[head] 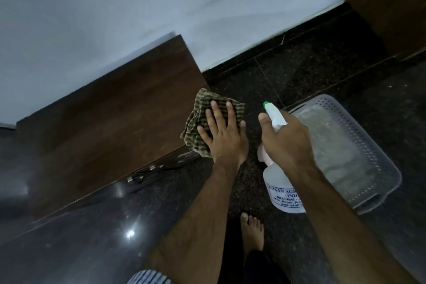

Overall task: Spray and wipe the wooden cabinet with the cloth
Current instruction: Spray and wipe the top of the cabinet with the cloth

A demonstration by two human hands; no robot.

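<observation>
The dark wooden cabinet [110, 122] stands low against the white wall, its flat top seen from above. My left hand [222, 132] lies flat, fingers spread, pressing a green checked cloth [200, 110] onto the cabinet's right front corner. Part of the cloth hangs over the edge. My right hand [285, 138] grips a white spray bottle [281, 191] with a green nozzle tip, held just right of the cabinet over the floor, nozzle pointing up and left.
A clear perforated plastic basket [368, 145] sits on the dark granite floor at the right. A brown wooden panel [396, 7] stands at the top right. My bare foot [252, 230] is on the floor below the hands. Metal handles [147, 172] show on the cabinet front.
</observation>
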